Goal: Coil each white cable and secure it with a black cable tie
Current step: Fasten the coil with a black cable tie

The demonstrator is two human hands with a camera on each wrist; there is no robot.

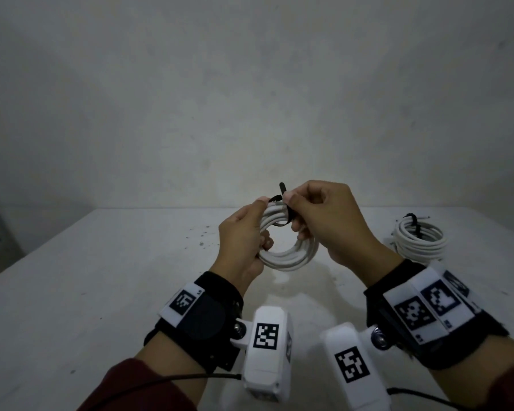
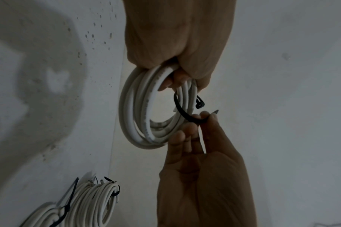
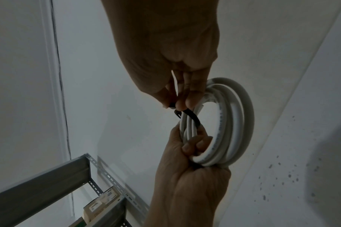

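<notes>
Left hand (image 1: 244, 241) at frame centre, grip wrapped round white cable coil (image 1: 291, 256), coil held upright above counter (image 1: 101, 277). Right hand (image 1: 324, 221) just beside it, grip narrow, thumb and forefinger pinching black cable tie (image 1: 281, 207) looped loosely over coil's top. Tied coil (image 1: 419, 238) lies on counter at right edge, another under it. Metal shelf (image 3: 49, 184) lower left in right wrist view.

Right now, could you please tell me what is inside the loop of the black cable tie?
The black plastic cable tie loops loosely around strands of the coiled white cable. The right hand pinches it; the left hand grips the coil, hiding some strands.
</notes>
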